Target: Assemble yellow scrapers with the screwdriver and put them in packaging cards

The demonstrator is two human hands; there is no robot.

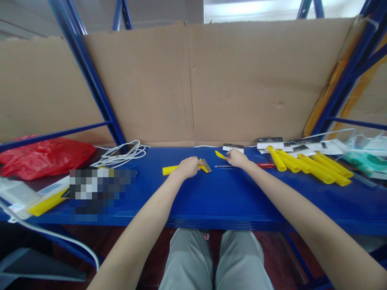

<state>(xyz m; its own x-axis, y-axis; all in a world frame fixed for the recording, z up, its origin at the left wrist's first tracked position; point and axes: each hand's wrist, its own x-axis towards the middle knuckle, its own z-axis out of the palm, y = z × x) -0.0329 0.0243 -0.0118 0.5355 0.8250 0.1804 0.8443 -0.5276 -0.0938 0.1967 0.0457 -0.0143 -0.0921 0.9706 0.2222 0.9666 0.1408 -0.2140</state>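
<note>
The blue worktop (208, 201) stands between blue metal posts (90, 72), with a cardboard panel (242, 80) closing off the rear. Head view, the only one available: the left hand (189, 167) has its fingers closed around a yellow-handled tool (170, 170), which lies low over the middle of the worktop with its metal blade (207, 165) pointing right. The right hand (238, 158) pinches a small flat yellow piece (221, 155) between thumb and fingers, near the blade but apart from it.

Status, as judged: work is partway. Handle and blade appear to sit together on the tool; the small piece is separate from it. Whether the blade is firmly fixed cannot be told, as the left hand covers the joint.

A red-handled screwdriver (266, 165) lies beside the right hand, partly hidden by it, and is not gripped as far as can be seen. Several yellow tubes (320, 173) lie grouped at the right, with no blade visible on them. A red plastic bag (48, 157) and a coiled white cable (133, 155) occupy the left.
</note>
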